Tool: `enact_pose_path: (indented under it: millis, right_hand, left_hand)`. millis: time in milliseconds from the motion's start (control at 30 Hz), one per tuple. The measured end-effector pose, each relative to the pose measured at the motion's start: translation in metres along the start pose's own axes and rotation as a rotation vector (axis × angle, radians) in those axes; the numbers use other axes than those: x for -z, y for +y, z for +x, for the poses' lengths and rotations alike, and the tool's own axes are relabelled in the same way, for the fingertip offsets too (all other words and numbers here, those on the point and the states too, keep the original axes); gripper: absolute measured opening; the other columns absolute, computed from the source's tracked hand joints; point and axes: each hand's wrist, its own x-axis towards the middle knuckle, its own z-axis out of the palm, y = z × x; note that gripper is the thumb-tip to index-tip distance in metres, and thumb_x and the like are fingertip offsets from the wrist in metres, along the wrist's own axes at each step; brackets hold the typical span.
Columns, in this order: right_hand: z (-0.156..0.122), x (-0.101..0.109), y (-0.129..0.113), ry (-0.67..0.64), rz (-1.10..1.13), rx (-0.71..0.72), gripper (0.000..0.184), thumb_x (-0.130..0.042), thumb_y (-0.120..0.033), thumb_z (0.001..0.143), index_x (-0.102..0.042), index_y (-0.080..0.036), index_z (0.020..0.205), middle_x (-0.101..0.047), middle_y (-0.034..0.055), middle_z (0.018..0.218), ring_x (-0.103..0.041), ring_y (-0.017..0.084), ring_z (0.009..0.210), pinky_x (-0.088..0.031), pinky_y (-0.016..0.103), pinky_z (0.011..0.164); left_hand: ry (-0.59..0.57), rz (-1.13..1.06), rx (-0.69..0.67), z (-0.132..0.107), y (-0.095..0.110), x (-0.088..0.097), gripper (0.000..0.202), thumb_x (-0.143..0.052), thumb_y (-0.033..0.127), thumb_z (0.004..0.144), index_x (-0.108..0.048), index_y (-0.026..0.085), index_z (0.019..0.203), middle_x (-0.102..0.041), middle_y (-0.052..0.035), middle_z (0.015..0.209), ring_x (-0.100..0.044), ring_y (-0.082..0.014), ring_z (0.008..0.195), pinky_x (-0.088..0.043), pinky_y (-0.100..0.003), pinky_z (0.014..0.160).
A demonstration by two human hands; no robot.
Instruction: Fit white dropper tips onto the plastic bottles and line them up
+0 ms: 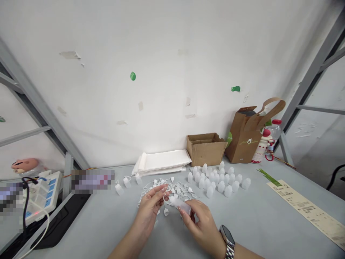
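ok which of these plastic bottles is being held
The translucent bottle lying sideways in the right hand, between the fingers and thumb. Every other bottle sits untouched on the grey table.

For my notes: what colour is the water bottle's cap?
The cap is red, best in the head view.

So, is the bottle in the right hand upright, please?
No, tipped: the translucent bottle lies almost sideways, held by the right hand.
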Motion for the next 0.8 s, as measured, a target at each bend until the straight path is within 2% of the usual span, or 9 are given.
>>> enact_pose_path:
  millis: [400,800]
  right_hand:
    - [0.0027,-0.0024,-0.0010,0.099,-0.158,0.214,0.020,-0.047,-0.024,0.087,-0.056,-0.015,0.072,-0.052,-0.0017,0.048,-0.044,0.011,0.044,-0.034,0.024,0.051]
    - [0.0012,-0.0083,0.0022,0.125,-0.207,0.247,0.016,-0.046,-0.023,0.088,-0.056,-0.015,0.079,-0.055,-0.0008,0.049,-0.048,0.012,0.043,-0.035,0.025,0.050]
  left_hand:
    - [0.036,0.046,-0.044,0.0009,-0.0056,0.0007,0.035,-0.081,0.028,0.049,-0.068,0.014,0.077,-0.073,-0.0056,0.070,-0.063,-0.0123,0.065,-0.046,-0.021,0.066]
    - [0.028,0.057,-0.053,-0.0020,-0.0086,-0.0021,0.038,-0.081,0.032,0.047,-0.068,0.014,0.079,-0.073,-0.0057,0.071,-0.062,-0.0130,0.068,-0.045,-0.023,0.069]
